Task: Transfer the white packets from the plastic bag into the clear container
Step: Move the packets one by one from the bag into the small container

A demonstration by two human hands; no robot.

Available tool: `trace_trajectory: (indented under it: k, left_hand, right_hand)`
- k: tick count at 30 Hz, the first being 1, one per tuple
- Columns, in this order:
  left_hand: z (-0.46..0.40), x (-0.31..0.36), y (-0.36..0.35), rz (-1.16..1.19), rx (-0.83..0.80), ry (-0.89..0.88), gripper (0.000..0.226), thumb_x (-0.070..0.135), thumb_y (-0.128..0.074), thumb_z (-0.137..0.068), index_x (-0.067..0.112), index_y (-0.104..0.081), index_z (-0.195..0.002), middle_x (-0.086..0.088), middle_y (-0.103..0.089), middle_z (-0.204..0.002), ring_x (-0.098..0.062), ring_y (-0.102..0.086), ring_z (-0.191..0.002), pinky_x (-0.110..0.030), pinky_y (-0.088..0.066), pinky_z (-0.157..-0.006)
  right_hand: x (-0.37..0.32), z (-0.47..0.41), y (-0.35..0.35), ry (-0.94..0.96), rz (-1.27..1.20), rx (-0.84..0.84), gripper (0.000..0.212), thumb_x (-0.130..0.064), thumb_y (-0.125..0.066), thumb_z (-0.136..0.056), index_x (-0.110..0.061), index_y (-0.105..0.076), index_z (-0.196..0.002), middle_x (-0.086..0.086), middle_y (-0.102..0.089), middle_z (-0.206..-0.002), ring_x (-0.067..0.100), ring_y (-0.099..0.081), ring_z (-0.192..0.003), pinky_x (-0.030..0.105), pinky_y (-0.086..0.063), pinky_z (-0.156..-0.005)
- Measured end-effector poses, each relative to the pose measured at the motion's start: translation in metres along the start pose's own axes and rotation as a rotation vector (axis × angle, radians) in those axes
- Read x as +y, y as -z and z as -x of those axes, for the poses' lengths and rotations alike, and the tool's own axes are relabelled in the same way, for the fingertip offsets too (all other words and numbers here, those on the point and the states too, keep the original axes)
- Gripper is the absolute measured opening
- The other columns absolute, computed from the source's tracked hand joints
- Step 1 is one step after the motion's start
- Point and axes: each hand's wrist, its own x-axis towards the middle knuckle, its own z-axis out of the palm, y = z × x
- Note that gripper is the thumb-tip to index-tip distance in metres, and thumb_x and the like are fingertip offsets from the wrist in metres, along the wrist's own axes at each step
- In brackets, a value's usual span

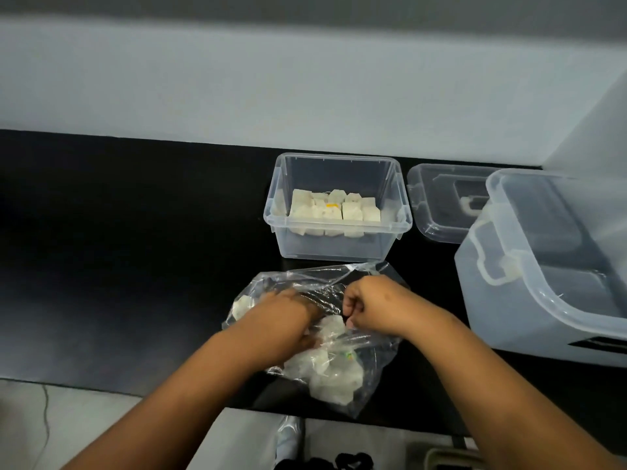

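A crumpled clear plastic bag lies on the black counter near its front edge, with several white packets inside. My left hand is pushed into the bag's opening, its fingers hidden among the plastic. My right hand pinches the bag's upper edge and holds it open. Behind the bag stands the open clear container, with several white packets lying on its bottom.
The container's loose lid lies to its right. A larger lidded translucent box stands at the right edge of the counter. A pale wall runs behind. Floor and a thin cable show at the lower left.
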Motion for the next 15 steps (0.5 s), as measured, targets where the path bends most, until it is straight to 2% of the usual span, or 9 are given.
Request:
trace_trajectory:
  k: [2, 4, 7, 11, 15]
  left_hand:
    - [0.007, 0.001, -0.005, 0.009, 0.069, -0.019, 0.033, 0.045, -0.059, -0.085, 0.028, -0.060, -0.113, 0.007, -0.060, -0.118, -0.015, -0.047, -0.116, -0.037, -0.036, -0.101]
    - [0.014, 0.004, -0.010, 0.017, 0.159, -0.074, 0.024, 0.041, -0.062, -0.082, 0.029, -0.064, -0.103, 0.009, -0.062, -0.107, -0.015, -0.052, -0.108, -0.034, -0.039, -0.094]
    - [0.024, 0.009, -0.016, -0.063, 0.249, -0.130, 0.010, 0.037, -0.063, -0.078, 0.032, -0.062, -0.086, 0.014, -0.061, -0.087, -0.013, -0.055, -0.091, -0.029, -0.034, -0.085]
    - [0.036, 0.014, -0.024, -0.093, 0.331, -0.208, 0.003, 0.030, -0.062, -0.083, 0.029, -0.061, -0.085, 0.012, -0.056, -0.083, -0.014, -0.053, -0.089, -0.029, -0.032, -0.091]
    - [0.044, 0.016, -0.029, -0.091, 0.362, -0.236, 0.005, 0.025, -0.063, -0.083, 0.029, -0.060, -0.082, 0.012, -0.055, -0.082, -0.013, -0.052, -0.090, -0.033, -0.033, -0.102]
  right_hand:
    - [0.002, 0.000, -0.003, 0.017, -0.004, -0.015, 0.015, -0.012, -0.075, -0.078, -0.021, -0.069, -0.088, -0.009, -0.069, -0.080, 0.009, -0.068, -0.083, 0.021, -0.052, -0.074]
    - [0.003, 0.000, -0.005, 0.056, 0.010, -0.031, 0.017, -0.010, -0.074, -0.079, -0.021, -0.068, -0.090, -0.008, -0.070, -0.083, 0.010, -0.068, -0.083, 0.023, -0.052, -0.077]
    - [0.005, -0.001, -0.011, 0.174, 0.113, -0.023, 0.027, -0.011, -0.075, -0.077, -0.024, -0.066, -0.099, -0.009, -0.059, -0.094, 0.012, -0.061, -0.086, 0.026, -0.051, -0.078]
    - [0.007, 0.002, -0.021, 0.259, 0.201, -0.022, 0.044, -0.015, -0.076, -0.074, -0.031, -0.057, -0.110, -0.006, -0.046, -0.107, 0.015, -0.057, -0.090, 0.036, -0.051, -0.078]
    - [0.009, 0.004, -0.030, 0.267, 0.249, 0.037, 0.041, -0.022, -0.074, -0.078, -0.030, -0.052, -0.112, -0.004, -0.041, -0.106, 0.019, -0.057, -0.086, 0.041, -0.052, -0.071]
